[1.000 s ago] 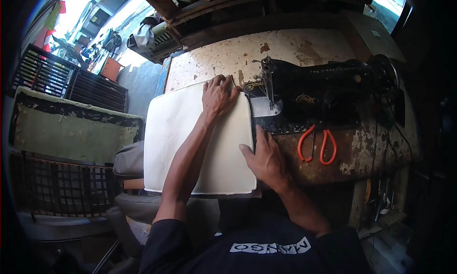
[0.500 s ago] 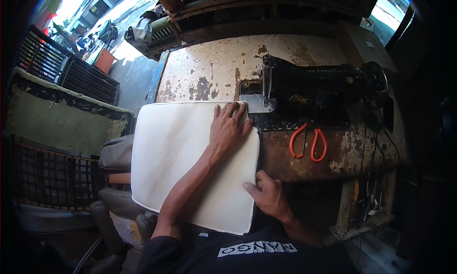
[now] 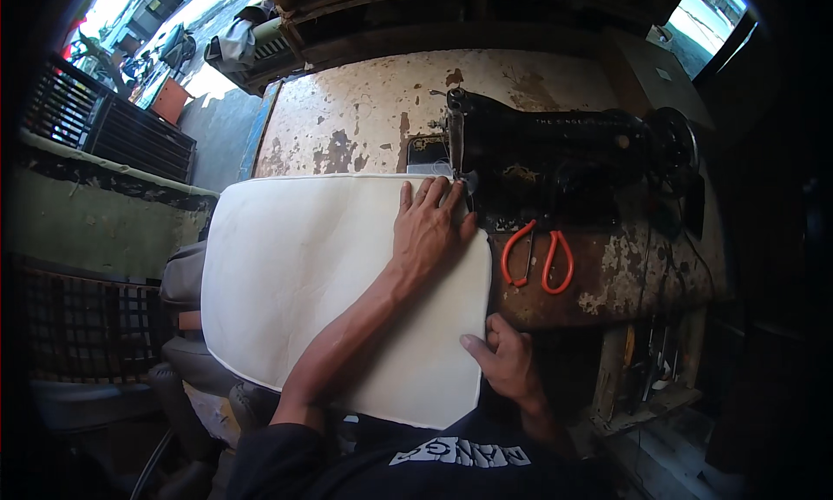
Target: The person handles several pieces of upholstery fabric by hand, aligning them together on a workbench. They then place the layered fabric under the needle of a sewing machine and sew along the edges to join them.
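Note:
A large white padded fabric panel (image 3: 295,257) with corded edges lies over the front of the worktable and my lap. Its far right corner reaches the needle area of a black sewing machine (image 3: 547,161). On that corner rests my left hand (image 3: 429,226), palm down with fingers spread, the fingertips close to the presser foot. My right hand (image 3: 508,361) grips the panel's right edge nearer to me, thumb on top; its other fingers are partly hidden. A pair of scissors with red handles (image 3: 560,261) lies in front of the machine, blades out of sight.
The worktable (image 3: 364,101) has worn, peeling paint. Past the machine stands a dark wooden frame (image 3: 486,31). Several tools (image 3: 664,361) hang in a wooden rack below the table's right side. Grey-brown upholstered pieces (image 3: 186,361) and a green bench-like piece (image 3: 104,213) stand at left.
The panel and both hands have moved right and a little away from me relative to the machine, so the far corner now meets the needle area. The whole view has shifted slightly.

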The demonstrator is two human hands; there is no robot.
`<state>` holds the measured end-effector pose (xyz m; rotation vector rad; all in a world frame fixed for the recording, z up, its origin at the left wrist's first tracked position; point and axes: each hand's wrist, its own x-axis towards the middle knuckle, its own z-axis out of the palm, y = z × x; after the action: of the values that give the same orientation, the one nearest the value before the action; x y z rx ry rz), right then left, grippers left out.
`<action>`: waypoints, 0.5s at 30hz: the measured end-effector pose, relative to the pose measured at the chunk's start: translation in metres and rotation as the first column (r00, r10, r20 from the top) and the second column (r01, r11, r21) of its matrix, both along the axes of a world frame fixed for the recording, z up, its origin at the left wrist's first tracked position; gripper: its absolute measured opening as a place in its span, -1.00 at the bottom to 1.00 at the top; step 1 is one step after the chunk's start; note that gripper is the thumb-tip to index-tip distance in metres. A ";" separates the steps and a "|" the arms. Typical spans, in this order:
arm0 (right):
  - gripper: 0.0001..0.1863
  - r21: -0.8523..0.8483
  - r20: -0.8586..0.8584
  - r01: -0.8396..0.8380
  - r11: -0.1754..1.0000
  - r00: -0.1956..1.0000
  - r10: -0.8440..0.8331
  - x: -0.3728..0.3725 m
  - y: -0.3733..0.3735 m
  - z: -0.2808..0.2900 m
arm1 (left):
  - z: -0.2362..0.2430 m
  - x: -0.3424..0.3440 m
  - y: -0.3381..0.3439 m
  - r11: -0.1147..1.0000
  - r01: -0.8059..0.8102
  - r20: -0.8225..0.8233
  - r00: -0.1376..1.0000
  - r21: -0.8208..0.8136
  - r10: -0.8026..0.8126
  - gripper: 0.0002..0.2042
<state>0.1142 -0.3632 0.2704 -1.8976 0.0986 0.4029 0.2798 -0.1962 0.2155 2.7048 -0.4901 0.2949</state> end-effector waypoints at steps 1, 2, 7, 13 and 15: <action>-0.69 -0.001 0.002 0.005 1.000 1.000 -0.005 0.001 -0.001 -0.004 | 0.000 0.001 0.000 1.000 -0.006 0.009 1.000 0.006 0.006 -0.42; -0.69 0.008 -0.020 -0.004 1.000 1.000 0.004 0.001 -0.003 -0.008 | 0.001 0.002 0.000 1.000 -0.013 0.018 1.000 0.012 0.013 -0.43; -0.69 -0.024 -0.024 -0.029 0.999 0.999 0.028 0.002 -0.004 -0.002 | -0.002 -0.002 -0.003 0.998 -0.053 0.034 0.998 0.041 0.052 -0.44; -0.72 -0.025 -0.067 -0.057 0.998 0.996 0.055 0.008 -0.008 0.007 | 0.016 -0.004 0.000 0.996 -0.009 -0.081 0.997 0.086 0.016 -0.39; -0.70 -0.058 -0.147 -0.142 0.988 0.980 0.132 0.016 -0.019 0.008 | 0.021 -0.005 0.007 0.995 0.029 -0.140 0.990 0.095 -0.015 -0.36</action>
<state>0.1300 -0.3824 0.2784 -1.9479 0.0779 0.6368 0.2750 -0.1895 0.2365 2.7875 -0.5049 0.0763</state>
